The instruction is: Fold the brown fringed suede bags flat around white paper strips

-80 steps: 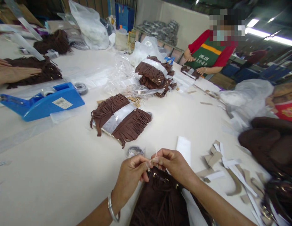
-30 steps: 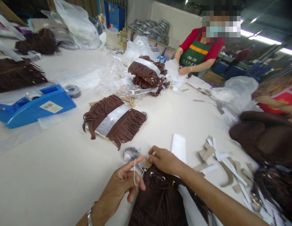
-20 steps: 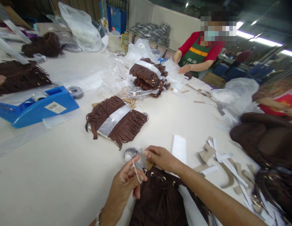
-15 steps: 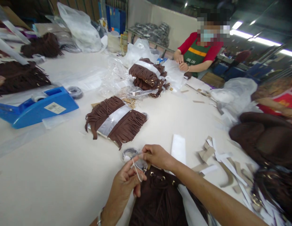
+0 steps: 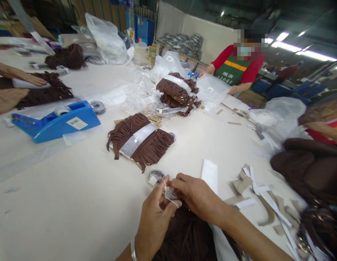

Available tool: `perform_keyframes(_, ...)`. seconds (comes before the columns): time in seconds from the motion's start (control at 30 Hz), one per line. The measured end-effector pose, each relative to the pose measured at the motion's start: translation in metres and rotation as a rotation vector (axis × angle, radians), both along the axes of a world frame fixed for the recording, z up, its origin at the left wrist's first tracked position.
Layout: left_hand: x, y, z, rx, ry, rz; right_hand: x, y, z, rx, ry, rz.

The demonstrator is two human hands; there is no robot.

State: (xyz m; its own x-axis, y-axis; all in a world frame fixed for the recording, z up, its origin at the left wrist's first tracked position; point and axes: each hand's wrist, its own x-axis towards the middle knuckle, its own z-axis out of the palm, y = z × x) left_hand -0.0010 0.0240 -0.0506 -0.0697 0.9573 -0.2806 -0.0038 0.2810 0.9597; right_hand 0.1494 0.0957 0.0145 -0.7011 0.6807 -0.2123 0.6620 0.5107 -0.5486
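Observation:
Looped over the fingers of my left hand (image 5: 157,214) is a thin white string (image 5: 169,197), pinched at the thumb. My right hand (image 5: 194,194) meets it from the right, its fingers closed on a small clear plastic piece (image 5: 172,192) at the string. Below both hands lies a dark brown fringed bag (image 5: 187,235), partly hidden by them. Just beyond the fingertips is a coiled dark strap in clear wrap (image 5: 156,177). Farther forward rests a brown fringed bag (image 5: 154,150) with a white band (image 5: 138,138) around it.
A blue tape dispenser (image 5: 67,121) is at the left, near another person's hands (image 5: 18,83). Stacked fringed bags (image 5: 177,90) lie farther back. Paper scraps (image 5: 262,195) and dark brown bags (image 5: 307,166) lie right. A person in a green apron (image 5: 233,70) handles a plastic bag.
My right hand has come down and closer to my left, covering the bag's eyelets. Another person's hands now lie on the far-left bag. The person in the apron has spread a plastic bag.

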Motion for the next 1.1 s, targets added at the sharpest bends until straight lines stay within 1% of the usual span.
perform_keyframes(0.07,-0.004,0.004,0.008,0.036,0.177,-0.048,-0.004,0.001,0.000,0.012,-0.030,-0.033)
perform_keyframes(0.13,-0.009,0.009,0.015,0.076,0.319,-0.100,-0.006,0.000,-0.003,-0.009,-0.024,-0.126)
perform_keyframes(0.23,-0.015,0.016,0.021,0.125,0.398,-0.179,-0.005,-0.001,-0.008,-0.032,-0.022,-0.268)
perform_keyframes(0.33,-0.017,0.022,0.021,0.157,0.399,-0.236,0.000,0.000,-0.007,-0.096,0.048,-0.297)
perform_keyframes(0.5,-0.016,0.027,0.015,0.227,0.532,-0.304,0.008,0.004,0.011,-0.377,0.342,-0.191)
perform_keyframes(0.57,-0.014,0.026,0.013,0.255,0.603,-0.336,0.008,0.005,0.013,-0.451,0.371,-0.181)
perform_keyframes(0.63,-0.012,0.026,0.013,0.297,0.655,-0.361,0.005,0.004,0.009,-0.450,0.343,-0.242)
perform_keyframes(0.7,-0.010,0.027,0.013,0.334,0.680,-0.371,0.000,0.002,0.000,-0.404,0.333,-0.359)
perform_keyframes(0.83,-0.012,0.029,0.014,0.377,0.652,-0.315,-0.003,-0.006,-0.015,-0.346,0.462,-0.600)
perform_keyframes(0.9,-0.015,0.028,0.012,0.379,0.593,-0.268,0.002,-0.011,-0.019,-0.308,0.498,-0.703)
perform_keyframes(0.93,-0.017,0.027,0.011,0.368,0.542,-0.238,0.005,-0.013,-0.021,-0.315,0.497,-0.740)
perform_keyframes(1.03,-0.023,0.019,0.006,0.260,0.268,-0.149,0.017,-0.015,-0.032,-0.455,0.426,-0.788)
perform_keyframes(1.07,-0.026,0.016,0.004,0.206,0.160,-0.118,0.020,-0.015,-0.036,-0.495,0.363,-0.774)
perform_keyframes(1.1,-0.029,0.013,0.002,0.153,0.063,-0.080,0.023,-0.015,-0.039,-0.502,0.289,-0.740)
